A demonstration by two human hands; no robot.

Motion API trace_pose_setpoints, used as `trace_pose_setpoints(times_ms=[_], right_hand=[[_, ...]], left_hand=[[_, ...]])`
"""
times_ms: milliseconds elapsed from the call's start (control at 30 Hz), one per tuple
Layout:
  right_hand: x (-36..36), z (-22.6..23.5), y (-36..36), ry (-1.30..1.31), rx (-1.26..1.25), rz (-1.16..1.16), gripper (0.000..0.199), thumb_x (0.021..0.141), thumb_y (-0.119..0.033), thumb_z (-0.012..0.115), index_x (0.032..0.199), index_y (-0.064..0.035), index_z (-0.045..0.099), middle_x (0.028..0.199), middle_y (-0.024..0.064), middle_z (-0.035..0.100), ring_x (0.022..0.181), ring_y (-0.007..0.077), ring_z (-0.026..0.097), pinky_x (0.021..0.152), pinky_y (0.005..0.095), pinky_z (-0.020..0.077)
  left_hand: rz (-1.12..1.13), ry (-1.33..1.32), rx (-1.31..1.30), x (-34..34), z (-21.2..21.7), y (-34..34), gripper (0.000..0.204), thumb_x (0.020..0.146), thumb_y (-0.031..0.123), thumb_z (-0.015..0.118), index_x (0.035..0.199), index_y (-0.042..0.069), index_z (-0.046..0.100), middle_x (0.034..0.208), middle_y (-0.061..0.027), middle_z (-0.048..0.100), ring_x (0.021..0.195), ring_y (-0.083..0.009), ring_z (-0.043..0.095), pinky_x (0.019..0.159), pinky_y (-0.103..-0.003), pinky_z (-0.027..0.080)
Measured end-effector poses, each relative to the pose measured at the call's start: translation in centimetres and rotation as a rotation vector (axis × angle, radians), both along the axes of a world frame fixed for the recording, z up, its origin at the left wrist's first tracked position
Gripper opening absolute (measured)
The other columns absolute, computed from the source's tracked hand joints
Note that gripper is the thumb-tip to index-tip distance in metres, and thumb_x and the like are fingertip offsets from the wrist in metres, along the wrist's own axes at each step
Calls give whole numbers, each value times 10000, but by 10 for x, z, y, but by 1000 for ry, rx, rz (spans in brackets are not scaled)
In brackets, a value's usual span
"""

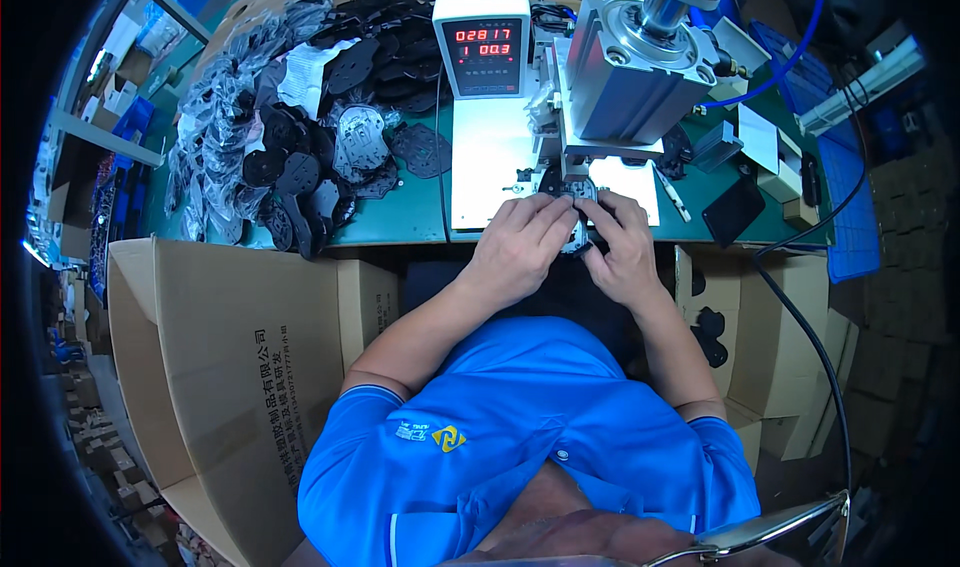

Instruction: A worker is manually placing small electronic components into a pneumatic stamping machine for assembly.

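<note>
A black plastic part (575, 237), flat with rounded outlines and lighter details, lies under the head of the bench press (640, 77), its near end jutting toward me. My left hand (515, 247) grips its left side, fingers bunched and reaching over its top. From the other side my right hand (625, 247) holds it, thumb near the front end and fingers bent over the upper edge. Between them my fingertips hide much of the part and the fixture beneath it. The light metal base plate (490, 157) of the press spreads under both hands.
A counter box (483, 45) with red digits stands left of the press. Dark plastic parts (300, 172), some in clear bags, pile up on the green table (425, 222). A pen (672, 195) and a black phone-like slab (733, 210) lie right. Cardboard boxes (230, 367) flank me.
</note>
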State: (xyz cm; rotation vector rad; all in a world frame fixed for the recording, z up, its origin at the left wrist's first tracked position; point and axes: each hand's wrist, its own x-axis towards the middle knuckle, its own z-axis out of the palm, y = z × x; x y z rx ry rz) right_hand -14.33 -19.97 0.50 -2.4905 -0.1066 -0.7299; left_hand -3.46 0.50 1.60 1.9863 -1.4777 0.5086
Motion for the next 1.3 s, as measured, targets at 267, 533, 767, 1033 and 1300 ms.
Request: trace_pose_setpoints(times_ms=[267, 533, 767, 1033, 1300], right_hand=[[2, -6, 5, -67, 23, -38, 596, 780, -33, 819, 1374, -70, 805, 1328, 221, 714, 1204, 449, 691, 1058, 531, 545], [3, -4, 6, -44, 28, -19, 584, 790, -35, 780, 1372, -70, 812, 1354, 224, 716, 1242, 444, 690, 1081, 536, 544], [3, -7, 7, -23, 49, -56, 618, 759, 15, 767, 1371, -56, 815, 1350, 240, 708, 1234, 441, 684, 1096, 519, 529], [3, -7, 9, -4, 57, -68, 593, 773, 3, 810, 1363, -53, 819, 1346, 235, 709, 1226, 433, 687, 1097, 509, 525], [4, -8, 10, -18, 58, -65, 611, 752, 39, 773, 1355, -44, 818, 1331, 235, 705, 1213, 436, 687, 1092, 512, 529]], left_hand=[[18, 39, -24, -6, -4, 1, 541, 846, 9, 786, 1386, 1, 745, 1415, -178, 776, 1206, -366, 738, 1018, -478, 611], [-105, 213, -56, 9, 15, 25, 605, 815, 58, 823, 1409, 0, 724, 1429, -205, 755, 1267, -419, 728, 1111, -515, 593], [420, 152, -161, 68, -1, 85, 460, 935, 18, 721, 1393, -28, 711, 1264, -242, 769, 1117, -443, 728, 1017, -518, 593], [490, 146, 276, 85, -19, 111, 425, 1001, 147, 806, 1387, -16, 735, 1432, -187, 727, 1253, -411, 674, 1110, -474, 562], [453, 172, 201, 66, -7, 141, 371, 922, 275, 929, 1056, -24, 755, 1259, -205, 775, 1139, -393, 722, 998, -469, 603]])
